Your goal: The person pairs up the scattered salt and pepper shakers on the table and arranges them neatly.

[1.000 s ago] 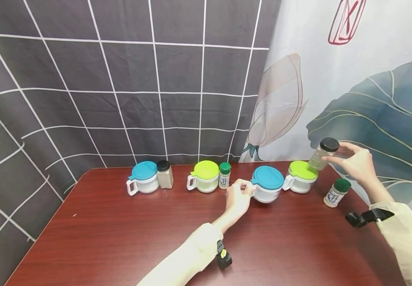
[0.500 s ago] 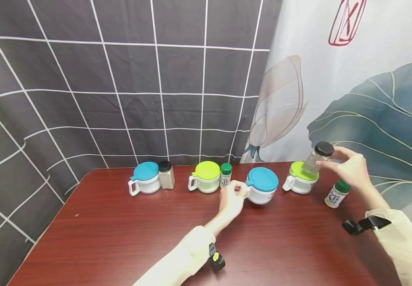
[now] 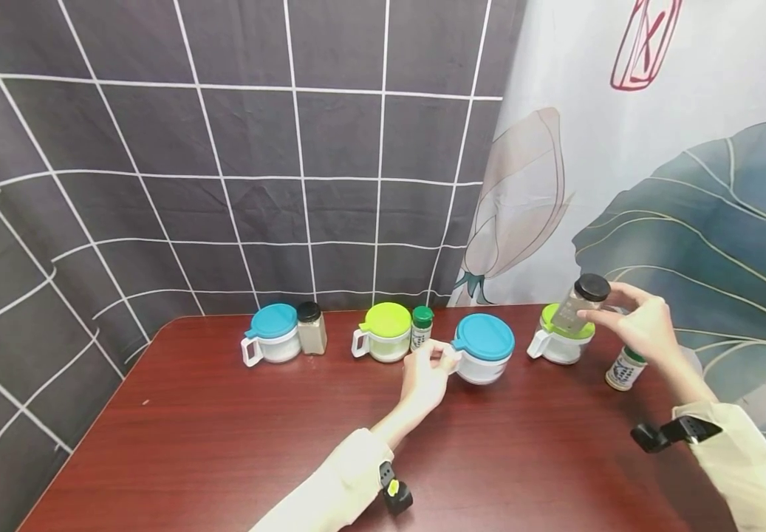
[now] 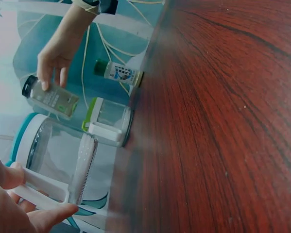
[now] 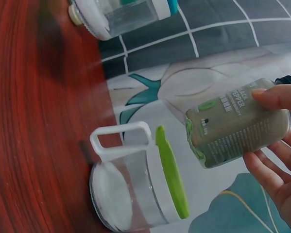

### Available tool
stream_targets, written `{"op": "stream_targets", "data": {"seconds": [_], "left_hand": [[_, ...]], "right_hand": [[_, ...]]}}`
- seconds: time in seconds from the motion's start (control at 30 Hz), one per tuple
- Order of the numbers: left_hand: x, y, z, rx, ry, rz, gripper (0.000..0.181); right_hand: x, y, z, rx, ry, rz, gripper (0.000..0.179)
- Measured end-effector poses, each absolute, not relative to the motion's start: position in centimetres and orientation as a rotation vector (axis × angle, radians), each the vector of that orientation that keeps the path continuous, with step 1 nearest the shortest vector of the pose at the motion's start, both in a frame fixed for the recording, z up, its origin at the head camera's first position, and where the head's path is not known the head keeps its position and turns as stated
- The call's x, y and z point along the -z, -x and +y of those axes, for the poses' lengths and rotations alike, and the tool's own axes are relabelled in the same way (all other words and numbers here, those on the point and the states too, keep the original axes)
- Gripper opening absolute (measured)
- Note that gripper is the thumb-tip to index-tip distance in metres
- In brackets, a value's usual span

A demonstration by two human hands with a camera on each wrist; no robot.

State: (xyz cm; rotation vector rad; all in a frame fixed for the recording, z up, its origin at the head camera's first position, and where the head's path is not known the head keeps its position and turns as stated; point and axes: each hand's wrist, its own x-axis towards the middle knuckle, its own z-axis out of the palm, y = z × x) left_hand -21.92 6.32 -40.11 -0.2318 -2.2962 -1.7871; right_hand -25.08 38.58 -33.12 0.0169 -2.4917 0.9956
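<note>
Gripping clear, black-capped pepper shaker [image 3: 575, 304] in right hand [image 3: 642, 325] over glossy wood-grain tabletop [image 3: 223, 443].
Pinching white handle of translucent blue-lidded cup [image 3: 484, 357] with left hand [image 3: 424, 378].

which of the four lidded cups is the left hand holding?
The blue-lidded cup third from the left; the left hand grips its white handle. The other three stand untouched.

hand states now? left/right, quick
Left hand: pinching the handle of the blue-lidded jar.
Right hand: holding the black-capped pepper bottle above the green-lidded jar.
</note>
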Motion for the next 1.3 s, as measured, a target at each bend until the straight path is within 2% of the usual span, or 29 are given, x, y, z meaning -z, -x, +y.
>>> {"op": "stream_targets", "data": {"seconds": [0.37, 0.77, 1.1, 1.3], "left_hand": [[40.0, 21.4, 5.2, 1.892, 0.221, -2.281, 0.01], [39.9, 21.1, 3.3, 1.867, 0.223, -2.289, 0.01], [40.1, 20.7, 1.8, 1.847, 0.192, -2.282, 0.01], [40.2, 20.6, 0.9, 1.79, 0.184, -2.305, 0.009]], "right_hand": [[33.5, 24.3, 37.0, -1.034, -0.036, -2.492, 0.038], [35.4, 23.9, 34.8, -1.107, -0.114, -2.45, 0.049], [36.0, 23.9, 33.3, -1.083, -0.194, -2.46, 0.051], [36.1, 23.9, 32.1, -1.237, -0.267, -2.415, 0.051]]}}
